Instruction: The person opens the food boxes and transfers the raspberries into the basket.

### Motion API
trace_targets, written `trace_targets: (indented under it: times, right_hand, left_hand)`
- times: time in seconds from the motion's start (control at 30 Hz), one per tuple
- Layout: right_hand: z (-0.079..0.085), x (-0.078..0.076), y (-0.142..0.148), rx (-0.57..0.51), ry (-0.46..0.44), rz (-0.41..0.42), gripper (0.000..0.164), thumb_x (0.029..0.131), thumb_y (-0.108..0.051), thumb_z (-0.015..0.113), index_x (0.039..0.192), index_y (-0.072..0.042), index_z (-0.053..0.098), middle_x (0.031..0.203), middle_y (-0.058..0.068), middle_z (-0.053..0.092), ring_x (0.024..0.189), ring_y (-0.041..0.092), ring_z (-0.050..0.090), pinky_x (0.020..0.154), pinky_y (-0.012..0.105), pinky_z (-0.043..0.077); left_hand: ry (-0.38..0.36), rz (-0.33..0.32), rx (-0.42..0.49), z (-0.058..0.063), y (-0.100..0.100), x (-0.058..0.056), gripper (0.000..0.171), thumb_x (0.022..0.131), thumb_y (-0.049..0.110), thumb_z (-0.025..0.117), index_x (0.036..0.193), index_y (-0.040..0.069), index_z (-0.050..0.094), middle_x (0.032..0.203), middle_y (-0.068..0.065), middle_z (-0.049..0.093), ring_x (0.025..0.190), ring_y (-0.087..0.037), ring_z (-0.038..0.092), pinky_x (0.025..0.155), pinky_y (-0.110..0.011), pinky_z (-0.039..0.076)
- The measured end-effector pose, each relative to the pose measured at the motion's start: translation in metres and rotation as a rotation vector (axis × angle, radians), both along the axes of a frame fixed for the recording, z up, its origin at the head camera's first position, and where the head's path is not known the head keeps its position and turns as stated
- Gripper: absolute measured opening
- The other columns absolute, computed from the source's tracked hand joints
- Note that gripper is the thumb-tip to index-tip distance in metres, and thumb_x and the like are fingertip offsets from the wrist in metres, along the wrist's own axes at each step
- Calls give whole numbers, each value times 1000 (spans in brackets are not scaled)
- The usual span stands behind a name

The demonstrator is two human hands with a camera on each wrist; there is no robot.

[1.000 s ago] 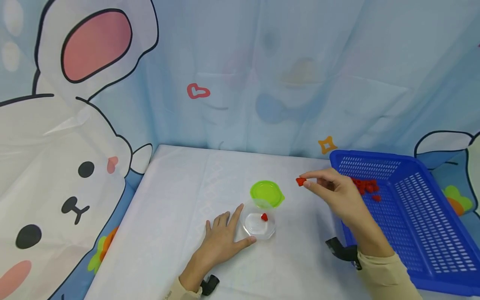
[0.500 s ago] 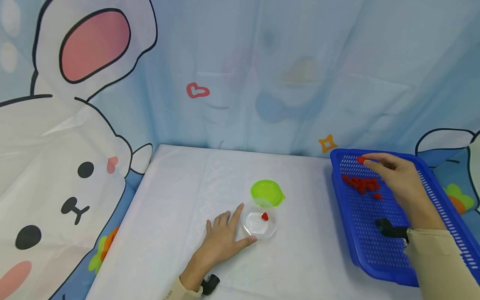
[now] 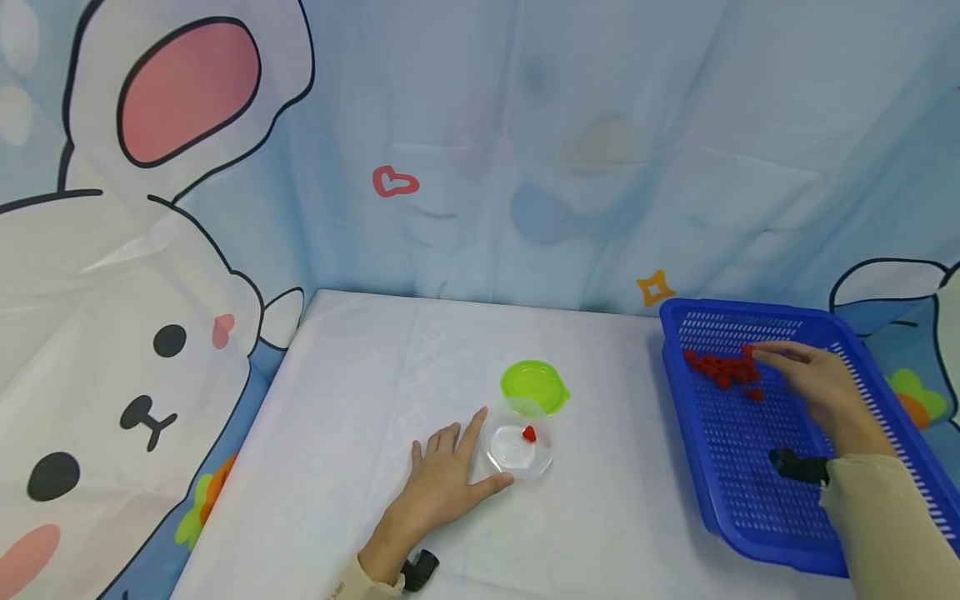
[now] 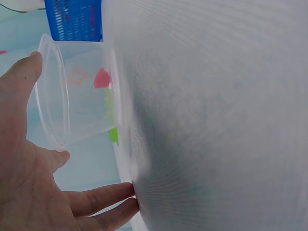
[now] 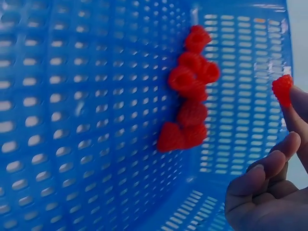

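Note:
My left hand point(image 3: 442, 479) spans a clear plastic cup point(image 4: 86, 115) on the white table, thumb and index finger touching opposite sides of its rim. One red raspberry point(image 3: 529, 434) lies inside the cup. Over the blue basket point(image 3: 712, 500), my right hand point(image 3: 821, 387) pinches another raspberry point(image 5: 282, 90) between thumb and fingertip. Several raspberries point(image 5: 192, 113) form a cluster on the basket's bottom, just left of this hand in the head view. A green lid point(image 3: 534, 383) lies flat behind the cup.
The basket stands at the table's right side, its raised perforated walls around the right hand. A printed cloth point(image 3: 480, 150) hangs behind the white tabletop point(image 3: 352, 375). Each wrist wears a black camera mount point(image 3: 798, 467).
My right hand has moved from over the table into the basket's area, then lowered toward the cluster, still holding its raspberry. The left hand and cup have stayed in place.

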State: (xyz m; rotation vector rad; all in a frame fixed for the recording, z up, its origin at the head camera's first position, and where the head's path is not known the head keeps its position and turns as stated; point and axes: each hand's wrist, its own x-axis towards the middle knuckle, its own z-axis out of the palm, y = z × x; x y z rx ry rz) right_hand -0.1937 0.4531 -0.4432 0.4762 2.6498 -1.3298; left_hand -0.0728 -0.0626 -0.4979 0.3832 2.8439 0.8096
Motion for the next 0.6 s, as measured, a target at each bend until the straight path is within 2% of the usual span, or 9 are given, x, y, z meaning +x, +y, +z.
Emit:
trace_targets:
  times: [0.2, 0.33, 0.6]
  right_hand:
    - [-20, -5, 14, 49, -87, 17, 74, 100, -52, 51, 140, 11, 46, 153, 40, 18, 139, 62, 12, 103, 76, 18]
    - [-29, -6, 16, 87, -134, 48, 72, 100, -48, 53, 138, 13, 46, 150, 44, 20, 135, 62, 19, 100, 75, 25]
    - [-35, -5, 14, 130, -142, 59, 61, 102, -38, 55, 135, 13, 48, 147, 46, 21, 131, 61, 25, 94, 72, 33]
  left_hand:
    - [11, -1, 1, 1, 0, 1, 96, 86, 74, 58, 161, 29, 19, 145, -23, 43, 135, -44, 37, 101, -78, 21]
    - [13, 2, 8, 0, 0, 1, 96, 86, 72, 60, 161, 29, 19, 145, -23, 43, 135, -44, 37, 101, -78, 21]
    - [8, 2, 11, 1, 0, 1, 96, 86, 72, 60, 161, 28, 19, 145, -23, 43, 136, -44, 37, 101, -78, 21]
